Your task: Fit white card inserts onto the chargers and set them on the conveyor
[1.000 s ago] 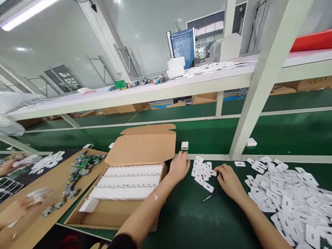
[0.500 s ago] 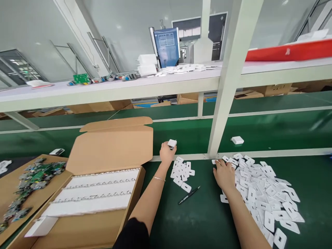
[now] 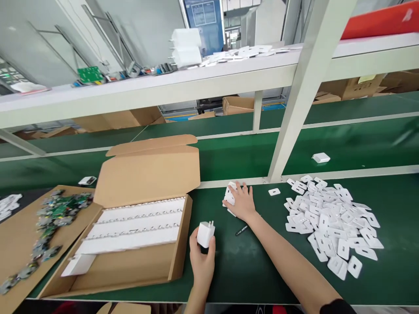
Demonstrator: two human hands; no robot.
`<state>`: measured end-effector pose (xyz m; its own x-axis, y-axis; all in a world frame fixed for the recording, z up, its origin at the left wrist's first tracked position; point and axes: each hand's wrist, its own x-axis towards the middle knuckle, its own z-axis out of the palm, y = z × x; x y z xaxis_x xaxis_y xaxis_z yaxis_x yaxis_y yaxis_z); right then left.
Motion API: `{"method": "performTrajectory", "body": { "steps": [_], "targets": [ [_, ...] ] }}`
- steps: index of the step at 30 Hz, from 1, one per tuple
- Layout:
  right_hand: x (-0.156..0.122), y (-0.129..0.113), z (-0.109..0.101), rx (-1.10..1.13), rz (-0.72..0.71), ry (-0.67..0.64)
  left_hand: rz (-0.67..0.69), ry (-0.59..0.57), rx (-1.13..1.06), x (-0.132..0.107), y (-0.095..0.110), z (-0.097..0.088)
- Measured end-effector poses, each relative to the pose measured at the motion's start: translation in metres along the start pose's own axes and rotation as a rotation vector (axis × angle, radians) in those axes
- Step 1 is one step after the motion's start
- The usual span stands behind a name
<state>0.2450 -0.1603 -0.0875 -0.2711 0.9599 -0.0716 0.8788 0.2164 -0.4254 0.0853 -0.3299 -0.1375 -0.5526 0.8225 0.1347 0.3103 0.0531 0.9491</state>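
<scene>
My left hand point(image 3: 202, 261) grips a white plug-in charger point(image 3: 206, 234) between thumb and fingers, its metal prongs pointing up, in front of the small pile. Reaching to the back of the bench, my right hand point(image 3: 242, 201) lies with spread fingers over a small pile of white slotted plates point(image 3: 230, 195). The hand hides part of that pile. A black pen point(image 3: 241, 230) lies partly behind my right forearm. One single white plate point(image 3: 274, 192) rests between the small pile and a large heap of similar plates point(image 3: 340, 226) on the right.
To the left stands an open cardboard box point(image 3: 178, 257) with rows of white pieces inside. Beyond it, circuit boards point(image 3: 59, 213) lie on cardboard. A shelf post point(image 3: 303, 100) rises at the back, with another white charger point(image 3: 321, 158) behind the bench's rail.
My left hand has brought the charger from the back toward me. My right hand has moved left from the large heap to the small pile. The camera view has tilted down.
</scene>
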Motion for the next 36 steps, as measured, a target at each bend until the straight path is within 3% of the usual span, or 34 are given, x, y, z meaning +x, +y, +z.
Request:
{"method": "performTrajectory", "body": {
  "steps": [5,8,11,13,16,21,24,27,30,36],
  "targets": [
    [-0.001,-0.05,0.042,0.134,-0.194,0.089,-0.052,0.045,-0.113,-0.005,-0.008,-0.007],
    [-0.003,-0.088,0.065,0.196,-0.205,0.144,-0.04,0.073,-0.174,-0.006,-0.007,-0.006],
    [0.001,-0.114,0.072,0.226,-0.195,0.198,-0.021,0.08,-0.203,-0.006,-0.004,-0.006],
    [0.003,-0.114,0.064,0.238,-0.183,0.244,-0.019,0.082,-0.214,-0.005,-0.002,-0.006],
    [0.002,-0.079,0.028,0.223,-0.171,0.303,-0.026,0.066,-0.248,-0.004,0.003,-0.008],
    [-0.016,0.045,-0.058,0.092,-0.067,0.364,0.045,-0.059,-0.301,0.0,0.026,-0.018],
    [-0.026,0.108,-0.088,0.0,-0.015,0.331,0.174,-0.105,-0.12,0.007,0.056,-0.023],
    [-0.035,0.142,-0.091,-0.064,-0.024,0.265,0.363,-0.084,0.093,0.015,0.09,-0.025],
    [-0.041,0.155,-0.084,-0.112,-0.052,0.223,0.5,-0.07,0.124,0.02,0.117,-0.022],
    [-0.041,0.16,-0.074,-0.21,-0.139,0.264,0.463,-0.076,0.101,0.018,0.141,-0.016]
  ]
}}
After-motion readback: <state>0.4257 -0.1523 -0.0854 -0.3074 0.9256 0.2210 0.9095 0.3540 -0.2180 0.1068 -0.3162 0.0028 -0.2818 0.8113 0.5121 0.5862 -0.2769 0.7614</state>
